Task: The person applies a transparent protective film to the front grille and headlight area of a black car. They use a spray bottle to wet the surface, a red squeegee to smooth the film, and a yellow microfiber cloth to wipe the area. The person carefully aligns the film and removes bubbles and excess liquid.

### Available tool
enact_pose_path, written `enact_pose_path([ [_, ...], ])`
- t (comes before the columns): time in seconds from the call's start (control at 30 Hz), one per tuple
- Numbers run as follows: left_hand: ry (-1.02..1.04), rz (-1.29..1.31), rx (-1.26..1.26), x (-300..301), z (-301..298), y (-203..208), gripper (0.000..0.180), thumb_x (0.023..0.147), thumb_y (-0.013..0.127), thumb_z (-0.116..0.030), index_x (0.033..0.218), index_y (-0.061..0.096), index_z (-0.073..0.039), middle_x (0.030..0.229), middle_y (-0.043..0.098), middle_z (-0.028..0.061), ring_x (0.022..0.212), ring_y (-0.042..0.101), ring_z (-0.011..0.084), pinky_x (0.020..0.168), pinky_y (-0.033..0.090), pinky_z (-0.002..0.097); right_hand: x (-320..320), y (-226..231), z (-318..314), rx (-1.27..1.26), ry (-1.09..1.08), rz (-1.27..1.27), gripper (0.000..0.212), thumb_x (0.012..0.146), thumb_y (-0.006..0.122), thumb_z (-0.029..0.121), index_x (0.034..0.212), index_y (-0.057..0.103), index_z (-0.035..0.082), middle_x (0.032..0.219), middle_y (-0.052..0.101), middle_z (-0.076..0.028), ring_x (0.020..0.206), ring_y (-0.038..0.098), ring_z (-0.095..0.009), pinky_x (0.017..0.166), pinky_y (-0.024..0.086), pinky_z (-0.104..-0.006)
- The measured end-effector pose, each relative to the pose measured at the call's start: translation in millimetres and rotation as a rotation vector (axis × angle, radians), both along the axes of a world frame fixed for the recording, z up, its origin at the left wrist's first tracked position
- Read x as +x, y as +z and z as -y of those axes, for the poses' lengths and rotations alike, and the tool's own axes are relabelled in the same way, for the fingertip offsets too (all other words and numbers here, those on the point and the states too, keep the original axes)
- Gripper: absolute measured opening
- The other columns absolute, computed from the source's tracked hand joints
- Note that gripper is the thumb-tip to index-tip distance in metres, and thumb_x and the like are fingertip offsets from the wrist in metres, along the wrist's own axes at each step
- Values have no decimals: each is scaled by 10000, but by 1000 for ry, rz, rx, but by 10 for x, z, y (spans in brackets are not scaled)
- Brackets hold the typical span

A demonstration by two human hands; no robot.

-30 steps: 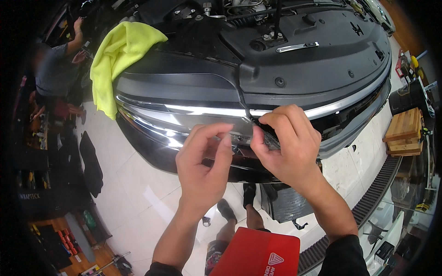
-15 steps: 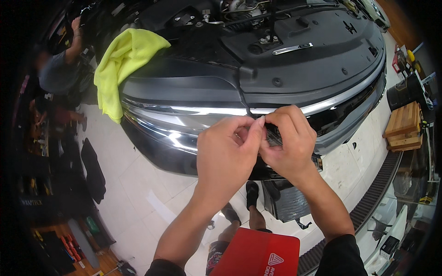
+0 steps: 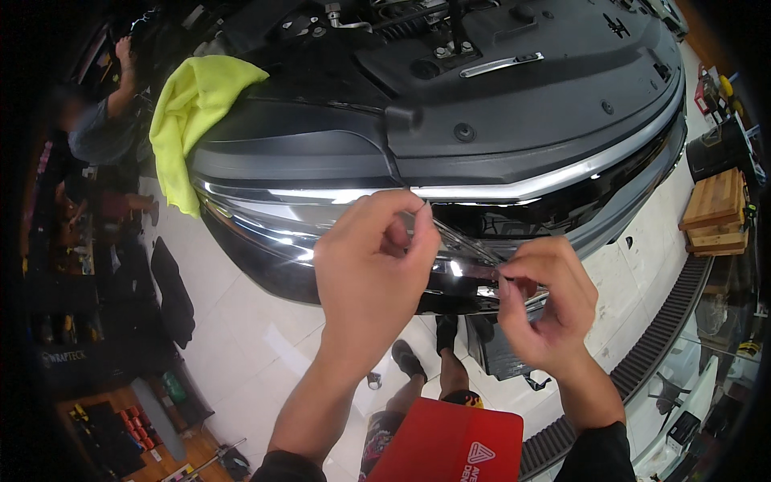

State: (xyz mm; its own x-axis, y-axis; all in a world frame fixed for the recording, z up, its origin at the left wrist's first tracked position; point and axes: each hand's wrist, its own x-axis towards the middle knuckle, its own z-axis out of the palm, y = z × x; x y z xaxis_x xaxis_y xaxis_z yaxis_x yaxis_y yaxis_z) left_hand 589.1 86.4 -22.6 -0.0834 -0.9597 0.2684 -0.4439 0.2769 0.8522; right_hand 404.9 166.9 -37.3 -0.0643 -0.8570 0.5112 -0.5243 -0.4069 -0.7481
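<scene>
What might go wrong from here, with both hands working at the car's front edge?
1. The left hand and right hand seem to pinch a thin clear strip stretched between them; it might tear or slip from either grip.
2. The slim silver tool lies loose on the black cover; a knock could make it slide and perhaps scratch.
3. The yellow cloth hangs over the car's corner and might slip off.

Lettering (image 3: 469, 472) on red panel (image 3: 434, 442), black cabinet (image 3: 120, 357)
</scene>
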Motion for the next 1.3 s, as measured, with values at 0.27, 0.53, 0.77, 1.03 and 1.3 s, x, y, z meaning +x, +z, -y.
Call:
enact_pose_path([
  [0.27,-63,118,-152,112,58,-99,126,843,794,29,932,743,-44,725,601,10,598,584,64,530,466,226,-41,353,-183,75,263,214,244,747,740,-87,986,755,-43,957,694,-174,753,664,-199,614,524,-282],
  [0.53,-171,150,-354,153,125,-146,180,797,794,60,924,740,-55,789,622,23,593,609,109,536,502,238,-74,338,-132,72,363,203,313,726,723,-49,1031,783,-12,958,700,-127,703,667,-202,599,532,-284],
  [0.77,-71,118,-288,115,108,-153,178,793,808,36,925,736,-60,733,567,17,556,549,99,501,440,238,10,487,-235,-42,521,230,134,754,797,90,881,827,124,996,752,-98,825,727,-243,642,601,-322],
  [1.03,-22,48,-213,66,75,-115,127,812,787,46,903,741,-29,747,610,14,619,527,59,551,436,218,331,598,-220,-353,377,140,285,676,771,154,938,807,48,910,728,-94,810,714,-247,584,549,-282],
  [1.3,-40,39,-213,90,92,-101,106,814,784,47,883,741,-20,748,616,13,618,520,57,557,431,215,351,509,-224,-389,453,92,280,688,783,128,964,812,89,957,708,-110,840,719,-263,611,617,-318],
])
